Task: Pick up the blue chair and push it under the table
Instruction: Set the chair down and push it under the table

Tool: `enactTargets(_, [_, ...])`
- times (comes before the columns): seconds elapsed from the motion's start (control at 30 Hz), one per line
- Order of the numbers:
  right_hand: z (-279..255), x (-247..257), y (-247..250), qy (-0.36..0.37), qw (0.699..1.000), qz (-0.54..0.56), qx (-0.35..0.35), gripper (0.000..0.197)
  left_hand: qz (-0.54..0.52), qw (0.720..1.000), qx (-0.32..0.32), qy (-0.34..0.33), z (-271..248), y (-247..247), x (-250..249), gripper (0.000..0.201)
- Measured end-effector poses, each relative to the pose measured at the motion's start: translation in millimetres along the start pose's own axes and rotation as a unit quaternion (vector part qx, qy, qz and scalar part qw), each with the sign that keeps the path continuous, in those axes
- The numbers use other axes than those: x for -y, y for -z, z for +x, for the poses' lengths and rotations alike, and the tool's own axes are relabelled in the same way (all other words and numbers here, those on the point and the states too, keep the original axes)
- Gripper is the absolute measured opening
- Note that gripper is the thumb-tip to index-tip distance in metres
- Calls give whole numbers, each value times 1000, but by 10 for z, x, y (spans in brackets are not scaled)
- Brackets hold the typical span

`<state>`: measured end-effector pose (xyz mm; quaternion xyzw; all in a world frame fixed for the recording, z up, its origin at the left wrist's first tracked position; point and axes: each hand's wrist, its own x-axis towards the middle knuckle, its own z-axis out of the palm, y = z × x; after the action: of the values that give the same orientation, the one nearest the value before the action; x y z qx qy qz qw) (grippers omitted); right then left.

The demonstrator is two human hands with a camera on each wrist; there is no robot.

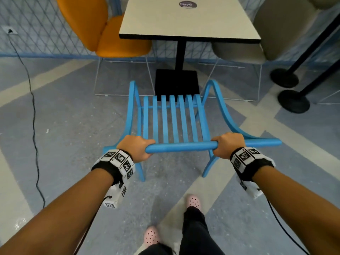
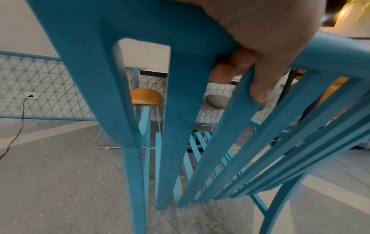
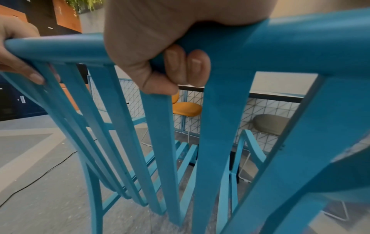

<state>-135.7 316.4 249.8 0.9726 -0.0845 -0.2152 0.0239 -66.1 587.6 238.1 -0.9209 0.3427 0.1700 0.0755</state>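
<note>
got both hands on the blue chair point(image 1: 173, 124) right now. it's a light sky-blue slatted thing, long narrow slats running down the back and along the seat, curved armrests on both sides, and a round top rail across the back. my left hand point(image 1: 137, 147) is wrapped round that rail near its left end, and my right hand point(image 1: 229, 145) is wrapped round it further along to the right, with a bit of rail sticking out past my knuckles. from the left wrist view my fingers point(image 2: 234, 68) curl under the rail behind the slats; same story on the right, fingers point(image 3: 188, 66) tucked under and thumb pressed on a slat.

the chair faces away from me, seat front toward the bench point(image 1: 189, 17), slats running from me toward it. its front edge sits just at the black base plate point(image 1: 176, 81) of the bench's post, at the near end of the bench. can't tell if the legs are touching the floor point(image 1: 64, 126). an orange chair point(image 1: 103, 28) stands at the bench's left side, a grey chair point(image 1: 276, 28) at the right.
</note>
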Motion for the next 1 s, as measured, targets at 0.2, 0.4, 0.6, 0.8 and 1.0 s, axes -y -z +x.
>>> enactTargets(0.2, [624, -160, 202, 23, 1000, 14, -15, 27, 18, 1000, 0, 18, 639, 232, 280, 29])
enactTargets(0.4, [1285, -425, 495, 54, 998, 19, -12, 28, 22, 997, 17, 67, 1330, 519, 412, 30])
enactTargets(0.6, [1837, -618, 738, 69, 997, 24, -23, 29, -22, 987, 6, 160, 1894, 749, 453, 22])
enactTargets(0.8, [2106, -700, 856, 61, 998, 19, -26, 31, -25, 984, 22, 175, 2209, 854, 518, 19])
enactTargets(1.0, [2028, -687, 816, 48, 998, 29, -26, 33, -12, 988, 17, 154, 2202, 816, 525, 21])
